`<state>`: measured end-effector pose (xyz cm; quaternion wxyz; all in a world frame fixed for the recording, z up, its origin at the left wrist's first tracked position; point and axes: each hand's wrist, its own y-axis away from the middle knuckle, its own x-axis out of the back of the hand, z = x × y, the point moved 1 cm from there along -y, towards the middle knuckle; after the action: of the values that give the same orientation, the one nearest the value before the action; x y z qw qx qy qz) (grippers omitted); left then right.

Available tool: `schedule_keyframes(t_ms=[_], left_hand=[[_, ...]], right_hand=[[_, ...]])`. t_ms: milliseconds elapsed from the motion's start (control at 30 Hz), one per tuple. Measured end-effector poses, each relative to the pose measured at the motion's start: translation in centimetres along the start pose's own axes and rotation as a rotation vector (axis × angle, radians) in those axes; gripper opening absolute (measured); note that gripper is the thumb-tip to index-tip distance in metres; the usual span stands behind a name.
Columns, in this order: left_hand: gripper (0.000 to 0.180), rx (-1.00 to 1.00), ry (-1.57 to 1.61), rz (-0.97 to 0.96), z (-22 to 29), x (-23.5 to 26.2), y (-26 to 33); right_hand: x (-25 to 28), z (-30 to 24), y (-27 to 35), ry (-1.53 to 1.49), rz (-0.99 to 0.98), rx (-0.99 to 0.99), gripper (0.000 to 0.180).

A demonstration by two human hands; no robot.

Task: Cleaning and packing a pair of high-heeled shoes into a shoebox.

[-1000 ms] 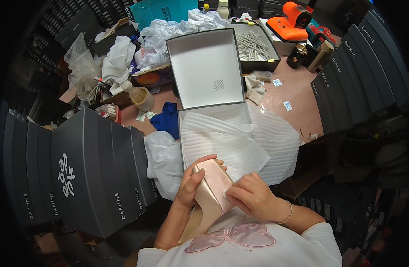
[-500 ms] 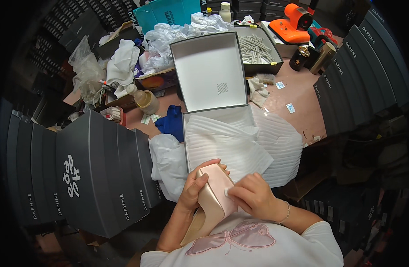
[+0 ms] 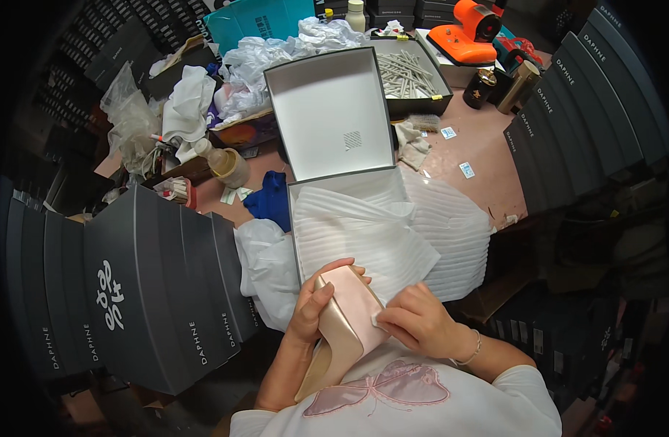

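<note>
A pale gold high-heeled shoe with a light pink face turned up is held close to my body. My left hand wraps around its far end, thumb along the gold side and fingertips over the top edge. With bent, pinched fingers my right hand presses a small white pad against the right edge of the pink face. What the pad is made of cannot be made out. Just beyond the hands stands an open grey shoebox, lined with ribbed white foam sheet.
Dark shoeboxes are stacked at left and right. Behind the open box lie crumpled white paper, a box of pale sticks and an orange device. A blue cloth and a bottle sit left.
The white pad has slid a little down and right to the edge of the pink face, with my right hand. My left hand keeps its hold. The whole view has shifted slightly.
</note>
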<state>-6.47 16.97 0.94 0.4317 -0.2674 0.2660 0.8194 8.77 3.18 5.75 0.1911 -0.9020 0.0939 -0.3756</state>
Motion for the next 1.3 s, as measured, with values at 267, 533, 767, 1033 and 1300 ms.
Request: schedule_keyframes(t_ms=[267, 533, 767, 1033, 1300], left_hand=[[0.065, -0.026, -0.009, 0.022, 0.2, 0.0, 0.8], [0.068, -0.041, -0.018, 0.061, -0.5, 0.7, 0.3], [0.066, -0.04, 0.14, 0.082, -1.1, 1.3, 0.5], [0.068, -0.029, 0.137, 0.108, -1.3, 1.7, 0.5], [0.068, -0.026, 0.178, 0.122, -1.9, 2.8, 0.4]], right_hand=[[-0.5, 0.1, -0.4, -0.049, 0.029, 0.003, 0.017], [-2.1, 0.4, -0.3, 0.015, 0.139, -0.004, 0.019], [-1.6, -0.6, 1.0, 0.098, 0.135, 0.006, 0.025], [-1.9, -0.5, 2.9, 0.056, 0.147, 0.017, 0.026], [-2.7, -0.2, 3.6, 0.012, 0.18, 0.034, 0.027]])
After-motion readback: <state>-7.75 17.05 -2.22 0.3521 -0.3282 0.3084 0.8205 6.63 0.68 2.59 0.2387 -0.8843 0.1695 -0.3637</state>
